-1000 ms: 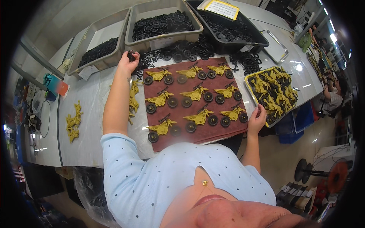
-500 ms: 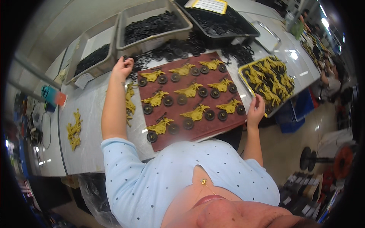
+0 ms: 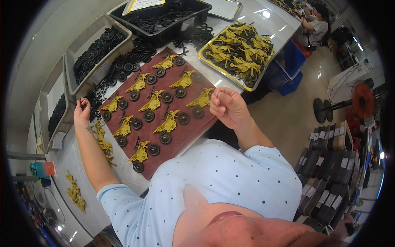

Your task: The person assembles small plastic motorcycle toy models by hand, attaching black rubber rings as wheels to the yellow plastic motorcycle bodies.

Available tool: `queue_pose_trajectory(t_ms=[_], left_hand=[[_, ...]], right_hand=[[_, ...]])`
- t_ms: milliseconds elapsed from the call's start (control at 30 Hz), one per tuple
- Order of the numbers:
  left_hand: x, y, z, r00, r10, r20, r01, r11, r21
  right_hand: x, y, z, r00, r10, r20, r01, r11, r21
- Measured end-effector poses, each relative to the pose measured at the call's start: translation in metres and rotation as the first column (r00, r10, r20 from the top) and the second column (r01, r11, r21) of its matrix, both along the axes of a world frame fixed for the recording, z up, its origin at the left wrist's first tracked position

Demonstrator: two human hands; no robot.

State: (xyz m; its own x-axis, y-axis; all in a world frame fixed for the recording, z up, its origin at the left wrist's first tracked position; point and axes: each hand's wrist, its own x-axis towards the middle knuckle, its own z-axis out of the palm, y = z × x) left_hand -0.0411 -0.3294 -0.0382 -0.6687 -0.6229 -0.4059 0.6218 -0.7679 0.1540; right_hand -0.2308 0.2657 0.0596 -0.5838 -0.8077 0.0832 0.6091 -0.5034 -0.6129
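My left hand [image 3: 82, 110] is at the far left by a heap of small black parts [image 3: 97, 98], fingers curled together; whatever they hold is too small to make out. Over the right edge of a dark red mat [image 3: 181, 142], my right hand [image 3: 231, 108] is raised with its fingers folded in, hiding anything inside. Rows of yellow plastic motorbike bodies [image 3: 168, 122] lie on the mat with black wheels [image 3: 165, 137] beside them. The right hand is nearest to the yellow body [image 3: 201, 98] at the mat's right corner, which it partly overlaps.
Grey bins [image 3: 70, 78] of black rings and parts line the far left, with a black bin [image 3: 164, 33] behind. A yellow-rimmed tray [image 3: 202, 57] of assembled motorbikes stands right of the mat. Loose yellow bodies [image 3: 75, 193] lie at left. A fan [image 3: 363, 102] and another person [image 3: 319, 26] are beyond.
My view has turned, swinging the table round in the picture. My right hand has left the tray's edge for the mat's right side, its fingers now curled. My left hand stays by the black parts.
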Motion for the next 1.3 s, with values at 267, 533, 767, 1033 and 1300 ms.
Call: queue_pose_trajectory(t_ms=[267,533,767,1033,1300], left_hand=[[-0.002,0.002,0.007,1.0,0.007,0.005,-0.007,0.998,0.07],[0.006,-0.007,0.009,0.999,0.013,0.037,-0.014,0.999,0.042],[0.01,-0.014,0.004,0.997,0.031,0.065,-0.033,0.999,0.027],[0.012,-0.015,0.004,0.999,0.024,0.038,-0.027,0.995,0.099],[0.008,-0.011,0.009,0.999,0.016,0.044,-0.019,0.998,0.061]], right_hand=[[0.011,0.005,0.017,0.993,0.118,0.005,-0.118,0.992,0.052],[0.013,0.006,0.022,0.969,0.242,0.053,-0.241,0.97,-0.036],[0.015,0.006,0.025,0.945,0.311,0.102,-0.301,0.948,-0.102],[0.015,0.007,0.026,0.944,0.309,0.112,-0.302,0.95,-0.074],[0.014,0.004,0.025,0.949,0.304,0.085,-0.298,0.952,-0.075]])
